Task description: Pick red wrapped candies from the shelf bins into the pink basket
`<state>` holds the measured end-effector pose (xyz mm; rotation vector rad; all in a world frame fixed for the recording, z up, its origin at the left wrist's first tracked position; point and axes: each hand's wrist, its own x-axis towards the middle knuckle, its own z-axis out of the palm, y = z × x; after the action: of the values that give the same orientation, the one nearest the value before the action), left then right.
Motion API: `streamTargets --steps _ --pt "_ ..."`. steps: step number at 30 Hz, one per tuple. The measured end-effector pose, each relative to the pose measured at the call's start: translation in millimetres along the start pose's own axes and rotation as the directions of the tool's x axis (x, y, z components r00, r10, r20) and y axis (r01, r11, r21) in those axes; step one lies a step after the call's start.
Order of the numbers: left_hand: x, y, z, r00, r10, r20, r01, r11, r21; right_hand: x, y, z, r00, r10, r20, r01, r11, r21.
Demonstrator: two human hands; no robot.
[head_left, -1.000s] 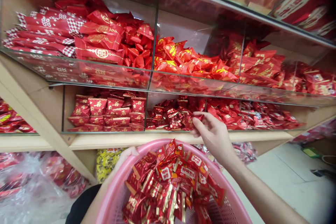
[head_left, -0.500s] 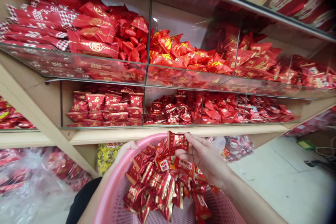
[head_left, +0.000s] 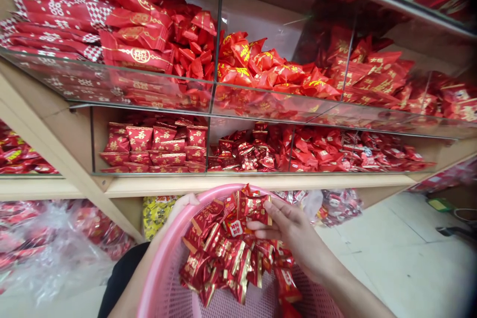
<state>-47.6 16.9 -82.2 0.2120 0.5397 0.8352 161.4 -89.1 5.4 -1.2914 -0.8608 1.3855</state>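
Note:
A pink plastic basket (head_left: 158, 253) with mesh walls is tilted in front of me, holding a heap of small red-and-gold wrapped candies (head_left: 223, 253). On its upper left rim rests my left hand (head_left: 185, 204), closed over the edge, with some fingers hidden behind it. Inside the far side of the basket, my right hand (head_left: 292, 228) pinches the end of a red wrapped candy (head_left: 256, 208) between thumb and fingers. Its other fingers reach over the heap. One candy among the rest has a white label (head_left: 236, 228).
Ahead stands a wooden shelf unit (head_left: 261, 185) with glass fronts and dividers. Red packets (head_left: 137, 54) fill the upper row, and smaller red packets (head_left: 160, 146) the lower. Clear plastic bags (head_left: 67, 243) lie at lower left, a yellow bag (head_left: 158, 216) under the shelf. Tiled floor (head_left: 402, 253) shows at right.
My right hand has lowered slightly with the candy, which now sits lower against the basket's far rim. The view has shifted a little; the left hand stays on the rim.

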Motion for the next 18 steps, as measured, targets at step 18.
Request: streamTargets --steps 18 --pt "2 -4 9.6 0.989 -0.07 0.129 0.051 0.989 0.14 46 14 39 0.98 -0.193 0.045 0.193 0.88 -0.434"
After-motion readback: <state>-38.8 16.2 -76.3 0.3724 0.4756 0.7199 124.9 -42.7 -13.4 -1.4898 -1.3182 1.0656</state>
